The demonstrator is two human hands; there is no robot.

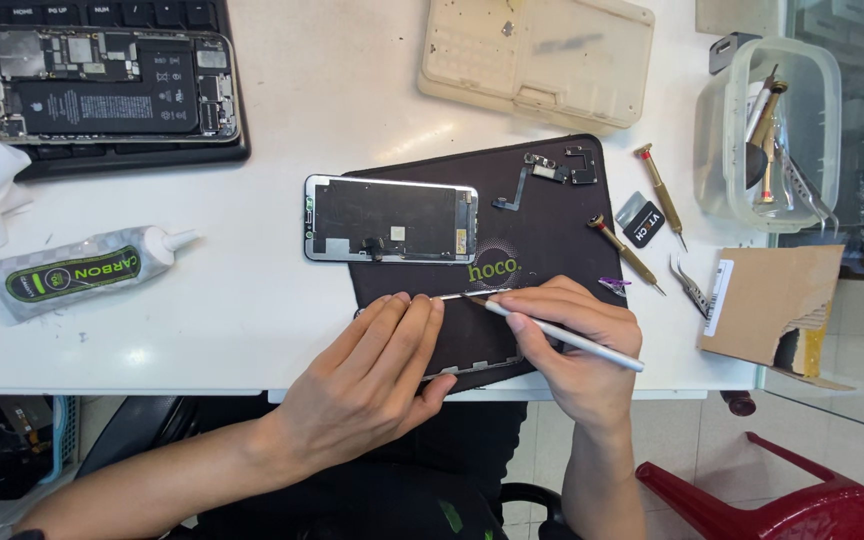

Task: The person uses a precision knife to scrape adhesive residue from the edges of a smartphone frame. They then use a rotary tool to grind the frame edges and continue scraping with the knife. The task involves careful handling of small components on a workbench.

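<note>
My left hand point(372, 375) lies flat on a thin phone panel point(472, 368) at the front edge of a black work mat point(552, 230), fingertips on the panel's upper edge. My right hand point(577, 340) grips a slim silver pen-like tool point(552, 332). Its fine tip touches the panel's upper edge just beside my left fingertips. My hands hide most of the panel. A second phone display point(390, 220) lies face down on the mat's left end, apart from both hands.
An opened phone point(107, 85) rests on a black keyboard at the back left. Nearby are a glue tube point(77, 270), flex cable parts point(547, 172), two screwdrivers point(660, 190), tweezers point(687, 285), a cardboard piece point(772, 305), a beige case point(537, 55) and a plastic tool tub point(722, 170).
</note>
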